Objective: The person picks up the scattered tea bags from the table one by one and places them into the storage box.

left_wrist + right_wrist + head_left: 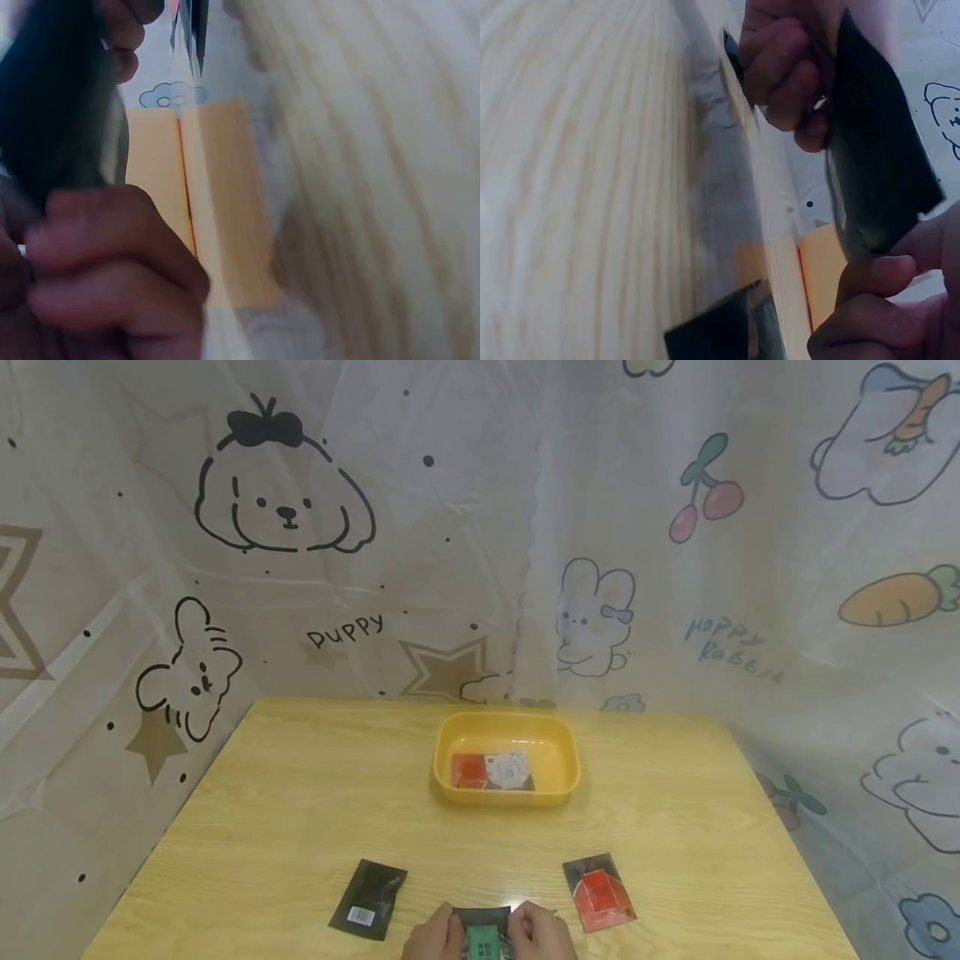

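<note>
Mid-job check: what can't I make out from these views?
- Green-and-black packet: lower end cut off by the head view's bottom edge; side edges partly covered by the left hand and right hand. In the left wrist view, its dark side is blurred.
- Barcode label on the black packet: too small to read, head view.
- White-printed packet inside the yellow tray: lettering too small, head view.

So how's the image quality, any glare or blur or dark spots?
Head view: fairly clear, with glare on the table by the held packet and glints inside the yellow tray; left wrist view: the packet and left hand look blurred, the table mirrors the tray; right wrist view: the packet's face is very dark.
</note>
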Demonstrator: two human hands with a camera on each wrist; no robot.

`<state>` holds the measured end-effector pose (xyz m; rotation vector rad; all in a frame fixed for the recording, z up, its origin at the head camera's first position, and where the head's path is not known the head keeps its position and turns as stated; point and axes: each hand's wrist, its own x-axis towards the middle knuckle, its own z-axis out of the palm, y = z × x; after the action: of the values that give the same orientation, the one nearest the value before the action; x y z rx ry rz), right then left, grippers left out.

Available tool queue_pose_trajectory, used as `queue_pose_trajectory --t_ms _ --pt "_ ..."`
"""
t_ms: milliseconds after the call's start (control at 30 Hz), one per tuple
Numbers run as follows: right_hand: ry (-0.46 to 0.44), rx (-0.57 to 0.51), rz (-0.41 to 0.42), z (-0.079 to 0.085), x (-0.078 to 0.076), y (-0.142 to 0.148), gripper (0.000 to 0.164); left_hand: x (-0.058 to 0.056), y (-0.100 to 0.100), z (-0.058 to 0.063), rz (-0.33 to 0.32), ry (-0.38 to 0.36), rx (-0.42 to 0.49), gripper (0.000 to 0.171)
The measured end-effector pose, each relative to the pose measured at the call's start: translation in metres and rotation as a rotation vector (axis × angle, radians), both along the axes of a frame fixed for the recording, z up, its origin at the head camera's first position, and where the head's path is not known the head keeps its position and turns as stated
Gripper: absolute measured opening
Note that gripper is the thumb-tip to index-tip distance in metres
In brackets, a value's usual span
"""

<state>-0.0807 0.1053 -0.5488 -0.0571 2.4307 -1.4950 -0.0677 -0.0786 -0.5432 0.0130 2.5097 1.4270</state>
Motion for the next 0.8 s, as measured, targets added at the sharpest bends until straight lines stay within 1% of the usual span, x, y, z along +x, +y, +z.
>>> queue_pose_trajectory --t_ms 100,133,233,400,500,567,633,800 --pt "-0.021 -0.047 0.008 0.002 -0.001 -0.001 0.021 -0.001 0.001 0.003 0.022 -0.003 0.069 0.022" --pt "-0.023 -0.058 0.008 0.002 -0.001 -0.002 0.023 -0.002 0.001 0.004 0.024 0.002 0.079 0.022" --pt "-0.046 -0.097 0.006 0.003 -0.001 -0.004 0.027 -0.003 0.002 0.006 0.028 -0.024 0.114 0.021" --pt "-0.079 -0.171 0.025 0.005 0.002 -0.007 0.022 -0.004 0.002 0.006 0.034 -0.043 0.087 0.022" --pt "-0.104 -0.219 0.033 0.005 0.003 -0.009 0.019 -0.006 0.002 0.007 0.035 -0.066 0.087 0.021" --pt "-0.111 -0.228 0.027 0.005 0.003 -0.010 0.018 -0.007 0.002 0.008 0.038 -0.068 0.088 0.020" --pt "-0.114 -0.235 0.020 0.006 0.002 -0.012 0.019 -0.008 0.003 0.009 0.042 -0.059 0.080 0.019" --pt "-0.087 -0.223 -0.001 0.010 0.000 -0.014 0.019 -0.011 0.004 0.011 0.060 -0.014 0.048 0.018"
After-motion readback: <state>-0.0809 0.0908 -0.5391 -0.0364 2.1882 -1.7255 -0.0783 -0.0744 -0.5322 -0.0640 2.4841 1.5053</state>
